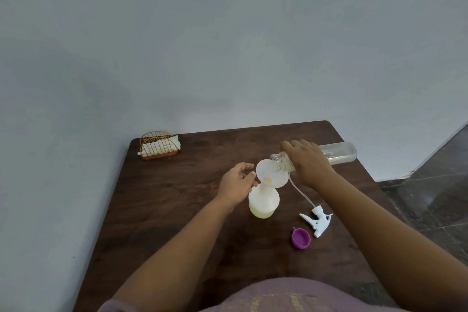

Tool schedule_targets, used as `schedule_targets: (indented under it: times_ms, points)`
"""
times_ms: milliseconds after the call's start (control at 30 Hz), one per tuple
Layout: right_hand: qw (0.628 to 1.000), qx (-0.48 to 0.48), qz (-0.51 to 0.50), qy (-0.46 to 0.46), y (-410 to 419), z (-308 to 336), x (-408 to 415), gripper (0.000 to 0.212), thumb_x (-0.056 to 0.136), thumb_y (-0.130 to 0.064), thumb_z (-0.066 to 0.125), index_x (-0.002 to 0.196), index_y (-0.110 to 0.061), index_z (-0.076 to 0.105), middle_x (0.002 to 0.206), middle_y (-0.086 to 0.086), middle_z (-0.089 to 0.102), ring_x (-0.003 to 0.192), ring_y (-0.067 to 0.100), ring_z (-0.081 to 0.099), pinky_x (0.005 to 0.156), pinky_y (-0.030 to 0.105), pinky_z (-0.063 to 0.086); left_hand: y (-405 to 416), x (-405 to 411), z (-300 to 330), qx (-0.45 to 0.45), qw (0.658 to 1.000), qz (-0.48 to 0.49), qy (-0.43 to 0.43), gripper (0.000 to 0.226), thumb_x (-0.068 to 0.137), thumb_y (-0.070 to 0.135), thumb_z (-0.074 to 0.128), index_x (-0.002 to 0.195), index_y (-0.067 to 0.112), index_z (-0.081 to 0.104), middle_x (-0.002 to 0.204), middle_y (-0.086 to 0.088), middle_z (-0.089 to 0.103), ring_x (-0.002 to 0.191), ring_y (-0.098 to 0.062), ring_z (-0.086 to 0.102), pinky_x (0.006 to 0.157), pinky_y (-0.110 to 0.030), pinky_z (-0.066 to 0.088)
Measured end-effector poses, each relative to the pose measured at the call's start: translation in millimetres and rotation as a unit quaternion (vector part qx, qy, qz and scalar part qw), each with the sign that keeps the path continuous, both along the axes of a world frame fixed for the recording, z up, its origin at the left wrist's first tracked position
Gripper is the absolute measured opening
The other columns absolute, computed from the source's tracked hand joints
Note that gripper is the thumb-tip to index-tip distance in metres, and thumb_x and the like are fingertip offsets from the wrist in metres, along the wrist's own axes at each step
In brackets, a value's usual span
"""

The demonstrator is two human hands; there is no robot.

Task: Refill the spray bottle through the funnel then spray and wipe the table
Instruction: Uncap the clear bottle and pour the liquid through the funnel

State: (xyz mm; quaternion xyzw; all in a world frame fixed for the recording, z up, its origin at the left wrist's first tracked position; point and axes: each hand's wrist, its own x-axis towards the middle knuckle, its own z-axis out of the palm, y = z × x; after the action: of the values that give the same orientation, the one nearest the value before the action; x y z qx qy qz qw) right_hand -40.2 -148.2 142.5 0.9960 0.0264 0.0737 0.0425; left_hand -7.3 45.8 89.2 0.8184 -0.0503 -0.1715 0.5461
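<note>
Table [177, 210]: a dark wooden top set against a pale wall, everything else resting on it or held over it.
Clear bottle [339, 153]: tipped on its side at about two o'clock from the table's middle, its threaded mouth over the funnel's rim; a little yellowish liquid lies near the neck.
Right hand [307, 159]: fingers wrapped over the clear bottle near its neck, holding it tilted.
Left hand [235, 183]: at nine o'clock of the funnel, fingers loosely curled, thumb and fingertips at the funnel's rim and the bottle's neck; whether they truly pinch it I cannot tell.
Spray bottle [263, 201]: stands upright near the table's middle, white and translucent, a shallow layer of yellow liquid in its base.
Funnel [272, 175]: white, seated in the spray bottle's neck, leaning slightly, a yellow spot at its throat.
Napkin holder [158, 145]: gold wire, white napkins inside, at eleven o'clock in the far corner.
Spray head [317, 220]: white trigger lying at four o'clock of the spray bottle, its thin tube running up toward the funnel.
Purple cap [300, 238]: open side up, just beside the spray head at five o'clock.
</note>
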Motion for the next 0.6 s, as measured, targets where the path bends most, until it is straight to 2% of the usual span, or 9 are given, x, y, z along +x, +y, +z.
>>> schedule_targets:
  times_ms: [167,367,500,600]
  points:
    - [1.000,0.023,-0.005,0.002,-2,-3,-1,0.038,0.069,-0.012,0.067,0.103,-0.017,0.050,0.084,-0.003,0.051,0.076,0.017,0.041,0.072,0.026,0.031,0,-2,2,0.004,1.000,-0.004,-0.006,0.032,0.099,0.022,0.054,0.131,0.020,0.056,0.094,0.000,0.072,0.071,-0.007,0.063,0.068,-0.020,0.053]
    - [0.997,0.079,-0.012,0.003,-6,-5,-3,0.040,0.069,-0.016,0.069,0.104,-0.014,0.049,0.089,0.001,0.056,0.080,0.021,0.048,0.071,0.030,0.036,-2,-2,3,0.000,1.000,-0.011,-0.010,0.034,0.098,0.029,0.056,0.130,0.020,0.057,0.096,0.000,0.073,0.071,-0.007,0.063,0.067,-0.021,0.053]
    - [0.978,0.209,-0.013,0.000,-9,-5,-6,0.039,0.066,-0.017,0.074,0.092,-0.014,0.046,0.081,0.001,0.053,0.074,0.023,0.048,0.065,0.030,0.034,-1,-2,1,-0.006,1.000,-0.011,-0.008,0.033,0.097,0.031,0.058,0.128,0.021,0.058,0.086,0.005,0.073,0.074,-0.007,0.066,0.074,-0.028,0.058]
    - [0.931,0.364,-0.035,0.001,-11,-1,-10,0.040,0.063,-0.013,0.077,0.089,-0.017,0.046,0.080,0.001,0.058,0.071,0.020,0.051,0.059,0.029,0.038,-1,-3,2,-0.004,1.000,-0.009,-0.008,0.033,0.097,0.032,0.058,0.128,0.022,0.058,0.085,0.005,0.073,0.076,-0.009,0.066,0.078,-0.032,0.059]
